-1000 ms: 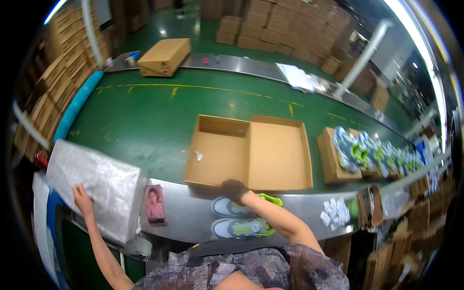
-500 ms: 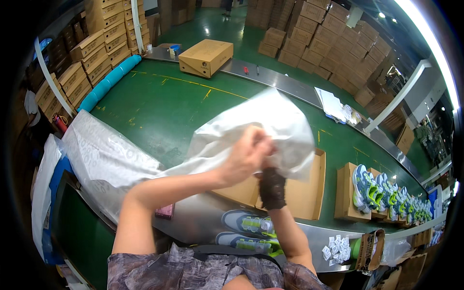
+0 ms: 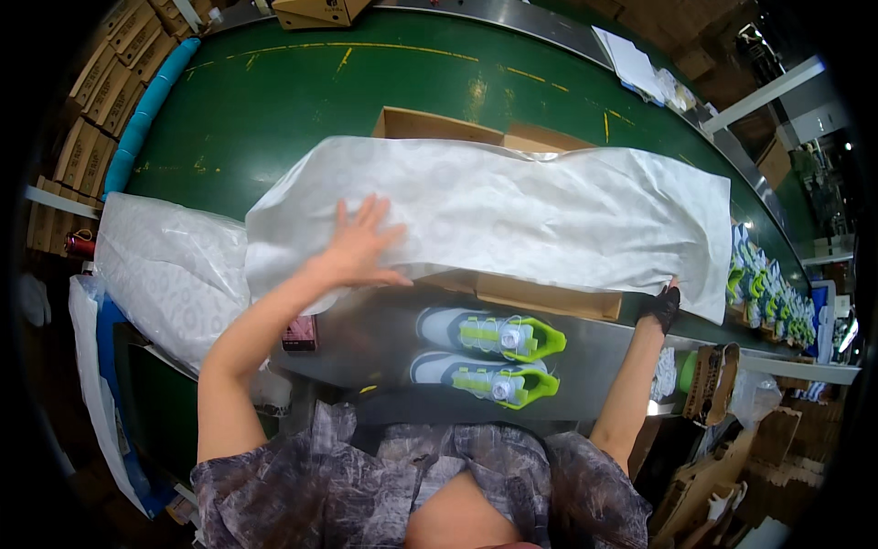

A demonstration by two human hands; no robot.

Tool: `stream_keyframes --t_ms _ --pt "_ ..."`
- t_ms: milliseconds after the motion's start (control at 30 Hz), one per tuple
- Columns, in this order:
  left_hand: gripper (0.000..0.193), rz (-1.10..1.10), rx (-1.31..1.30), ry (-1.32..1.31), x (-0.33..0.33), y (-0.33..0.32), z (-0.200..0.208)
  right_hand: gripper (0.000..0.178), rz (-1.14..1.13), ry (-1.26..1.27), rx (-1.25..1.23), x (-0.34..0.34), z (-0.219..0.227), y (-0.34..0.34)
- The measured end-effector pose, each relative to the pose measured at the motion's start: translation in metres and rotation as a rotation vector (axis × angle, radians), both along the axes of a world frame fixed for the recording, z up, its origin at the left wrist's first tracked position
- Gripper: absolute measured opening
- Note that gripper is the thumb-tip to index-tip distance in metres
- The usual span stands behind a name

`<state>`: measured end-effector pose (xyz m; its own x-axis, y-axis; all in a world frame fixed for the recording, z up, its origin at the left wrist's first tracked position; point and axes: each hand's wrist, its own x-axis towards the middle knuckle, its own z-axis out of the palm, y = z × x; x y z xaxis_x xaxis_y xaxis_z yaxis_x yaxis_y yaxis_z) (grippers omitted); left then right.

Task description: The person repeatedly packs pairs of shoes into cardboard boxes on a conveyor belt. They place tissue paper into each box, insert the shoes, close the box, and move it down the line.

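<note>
A long sheet of white tissue paper (image 3: 521, 210) lies spread across an open cardboard shoebox (image 3: 549, 297), hiding most of it. My left hand (image 3: 361, 247) rests over the sheet's left part, open, with its fingers spread. At the near right edge of the paper, my right hand (image 3: 663, 306), in a dark glove or wrap, pinches the sheet; its fingers are partly hidden. Between the box and my body lie two sneakers, a grey-blue and lime-green shoe (image 3: 485, 331) and its match (image 3: 480, 377) just nearer to me.
A stack of patterned tissue paper (image 3: 169, 265) lies at the left. Beside the shoes is a small dark pink box (image 3: 300, 334). A row of sneakers (image 3: 764, 284) lines the right side. A blue roll (image 3: 146, 119) edges the green belt (image 3: 274, 110) at far left.
The bunched paper has been spread out over the box. My hands have moved apart, left hand leftward, right hand rightward to the paper's edge. The view has tipped downward, showing the shoes whole.
</note>
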<state>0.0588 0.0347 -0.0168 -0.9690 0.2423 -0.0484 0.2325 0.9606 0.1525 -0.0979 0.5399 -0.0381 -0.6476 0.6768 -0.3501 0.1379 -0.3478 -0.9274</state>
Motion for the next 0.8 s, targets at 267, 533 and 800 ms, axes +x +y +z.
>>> stream_keyframes --t_ms 267,533,800 --pt "0.086 0.814 0.167 0.172 -0.008 -0.120 -0.038 0.028 0.175 -0.026 -0.365 0.068 -0.076 0.071" --pt "0.056 0.819 1.664 -0.369 -0.024 -0.082 -0.077 0.038 1.549 0.225 1.255 0.234 0.032 -0.073" --pt "0.040 0.776 1.563 -0.193 -0.034 -0.025 -0.097 0.015 1.609 0.434 1.673 0.222 0.065 -0.143"
